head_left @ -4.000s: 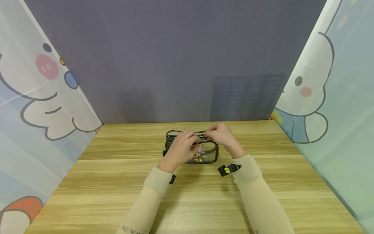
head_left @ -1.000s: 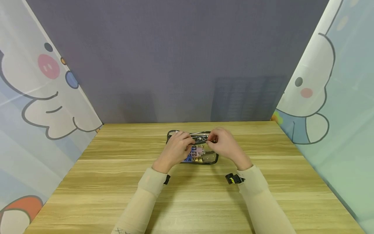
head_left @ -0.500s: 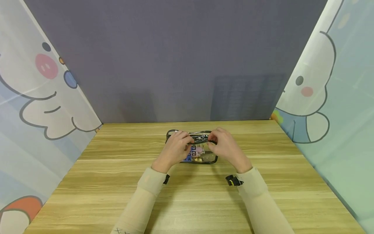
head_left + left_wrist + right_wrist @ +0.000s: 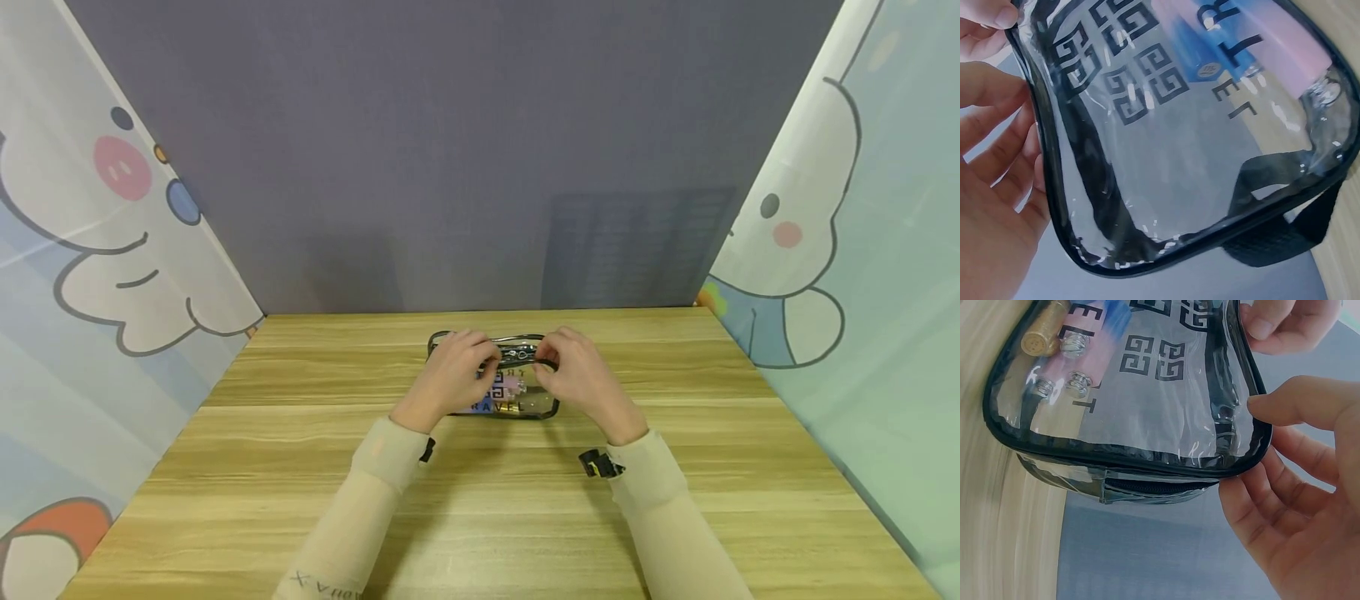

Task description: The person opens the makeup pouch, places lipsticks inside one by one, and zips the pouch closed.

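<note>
A clear toiletry bag (image 4: 536, 404) with black piping, dark square-pattern print and lettering stands upright near the far side of the table. My left hand (image 4: 453, 371) grips its top edge left of the middle, fingers behind and thumb in front. At the top right corner, my right hand (image 4: 581, 379) pinches the black rim between thumb and fingers. Inside lie pink and blue items (image 4: 1285, 44) with clear ribbed ends and a gold-coloured cylinder (image 4: 1045, 328). A black zipper (image 4: 1160, 486) runs along the top; whether it is fully closed I cannot tell.
A black strap loop (image 4: 1282, 240) hangs from the bag's side. The wooden table (image 4: 480, 517) extends in front, with a grey panel (image 4: 480, 167) behind it. Cartoon-printed curtains (image 4: 810, 208) flank both sides. Black camera bands (image 4: 600, 463) sit at my wrists.
Since four seconds ago my right hand has come down and right onto the bag's corner, and the bag's top has narrowed. In the last half second my left hand shifted slightly.
</note>
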Tool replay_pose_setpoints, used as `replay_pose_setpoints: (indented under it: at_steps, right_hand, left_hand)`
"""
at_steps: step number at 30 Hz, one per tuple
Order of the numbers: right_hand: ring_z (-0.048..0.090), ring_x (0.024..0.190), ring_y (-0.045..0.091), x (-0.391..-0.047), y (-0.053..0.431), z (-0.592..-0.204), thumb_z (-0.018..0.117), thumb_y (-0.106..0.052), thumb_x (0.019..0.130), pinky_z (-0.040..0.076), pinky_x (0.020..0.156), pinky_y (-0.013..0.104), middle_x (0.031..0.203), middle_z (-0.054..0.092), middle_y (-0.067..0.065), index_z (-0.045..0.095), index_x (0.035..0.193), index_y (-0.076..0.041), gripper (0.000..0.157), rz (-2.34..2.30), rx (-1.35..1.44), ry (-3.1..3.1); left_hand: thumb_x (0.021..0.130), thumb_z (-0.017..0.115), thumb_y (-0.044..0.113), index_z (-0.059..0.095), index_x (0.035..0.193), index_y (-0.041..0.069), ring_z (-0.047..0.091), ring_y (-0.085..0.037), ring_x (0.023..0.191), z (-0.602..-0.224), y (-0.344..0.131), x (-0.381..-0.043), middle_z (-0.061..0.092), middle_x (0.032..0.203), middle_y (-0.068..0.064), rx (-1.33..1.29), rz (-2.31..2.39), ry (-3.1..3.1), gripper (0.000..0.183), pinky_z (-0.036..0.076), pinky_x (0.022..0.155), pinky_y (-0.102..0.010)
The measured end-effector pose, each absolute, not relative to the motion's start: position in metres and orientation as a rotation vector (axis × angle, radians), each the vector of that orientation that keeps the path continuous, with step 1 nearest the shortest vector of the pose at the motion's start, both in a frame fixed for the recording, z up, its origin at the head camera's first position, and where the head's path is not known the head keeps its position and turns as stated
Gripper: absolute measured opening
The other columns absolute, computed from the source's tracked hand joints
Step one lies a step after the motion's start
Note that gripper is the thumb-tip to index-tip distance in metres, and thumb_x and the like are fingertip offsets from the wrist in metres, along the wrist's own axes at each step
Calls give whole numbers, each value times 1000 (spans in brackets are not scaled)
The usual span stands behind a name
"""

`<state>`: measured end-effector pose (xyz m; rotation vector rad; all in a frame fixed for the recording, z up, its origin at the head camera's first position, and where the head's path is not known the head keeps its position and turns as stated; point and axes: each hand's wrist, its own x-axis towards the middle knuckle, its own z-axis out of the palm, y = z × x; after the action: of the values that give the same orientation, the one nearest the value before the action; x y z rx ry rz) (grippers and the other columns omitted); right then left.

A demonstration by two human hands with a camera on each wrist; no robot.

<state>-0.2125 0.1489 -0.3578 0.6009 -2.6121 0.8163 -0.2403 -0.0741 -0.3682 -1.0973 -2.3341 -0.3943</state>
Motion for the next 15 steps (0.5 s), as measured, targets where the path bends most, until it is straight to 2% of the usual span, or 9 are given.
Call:
replay_pose_setpoints:
  at_steps: [15]
  right_hand:
    - [54, 81, 20, -211, 148, -357, 76, -7, 85, 49, 73, 38, 87, 59, 3, 69, 90, -6, 9, 784, 606, -2629]
  left_hand:
    - [97, 69, 12, 75, 100, 13, 59, -17, 85, -343, -55, -249, 69, 96, 0, -1125, -318, -2537, 6, 50, 80, -32]
